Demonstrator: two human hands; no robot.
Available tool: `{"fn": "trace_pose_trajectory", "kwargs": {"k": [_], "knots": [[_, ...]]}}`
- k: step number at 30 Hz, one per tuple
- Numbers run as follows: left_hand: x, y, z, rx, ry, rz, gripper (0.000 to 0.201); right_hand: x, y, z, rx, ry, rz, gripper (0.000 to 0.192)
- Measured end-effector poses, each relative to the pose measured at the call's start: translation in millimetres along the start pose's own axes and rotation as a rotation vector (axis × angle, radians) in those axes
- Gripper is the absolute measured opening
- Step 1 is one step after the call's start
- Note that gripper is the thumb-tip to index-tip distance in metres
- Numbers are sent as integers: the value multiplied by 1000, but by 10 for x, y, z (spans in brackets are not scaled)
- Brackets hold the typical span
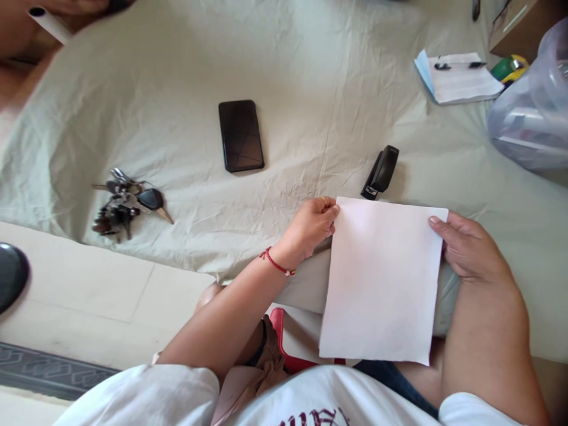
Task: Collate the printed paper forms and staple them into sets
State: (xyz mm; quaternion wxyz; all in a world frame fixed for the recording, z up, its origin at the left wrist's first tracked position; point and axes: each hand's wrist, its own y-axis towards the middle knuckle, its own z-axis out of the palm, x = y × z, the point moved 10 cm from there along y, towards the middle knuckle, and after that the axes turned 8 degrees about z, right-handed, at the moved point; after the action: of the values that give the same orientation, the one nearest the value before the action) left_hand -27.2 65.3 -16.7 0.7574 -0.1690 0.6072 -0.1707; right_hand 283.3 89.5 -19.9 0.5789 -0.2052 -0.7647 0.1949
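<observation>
Both hands hold up white paper, blank on the side facing me; its lower part hangs over the table edge above my lap. It may be more than one sheet, but I cannot tell how many. My left hand pinches the top left corner between thumb and fingers. At the top right corner, my right hand grips with the thumb in front and the fingers hidden behind. Just beyond the paper's top edge a black stapler lies on the cloth, touched by neither hand.
A light green cloth covers the table. On it lie a black phone, a bunch of keys, a notepad with a pen, a green-yellow tape measure and a clear plastic container. A cardboard box stands behind.
</observation>
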Motion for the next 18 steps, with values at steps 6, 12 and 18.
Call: {"fn": "trace_pose_trajectory", "kwargs": {"k": [6, 12, 18], "knots": [[-24, 8, -14, -25, 42, -20, 37, 42, 11, -5, -100, 18, -3, 31], [-23, 55, -31, -69, 94, 1, 33, 48, 24, -16, -133, -10, -8, 29], [73, 145, -67, -113, 234, 61, 31, 149, 45, -203, -321, -144, -123, 27]]}}
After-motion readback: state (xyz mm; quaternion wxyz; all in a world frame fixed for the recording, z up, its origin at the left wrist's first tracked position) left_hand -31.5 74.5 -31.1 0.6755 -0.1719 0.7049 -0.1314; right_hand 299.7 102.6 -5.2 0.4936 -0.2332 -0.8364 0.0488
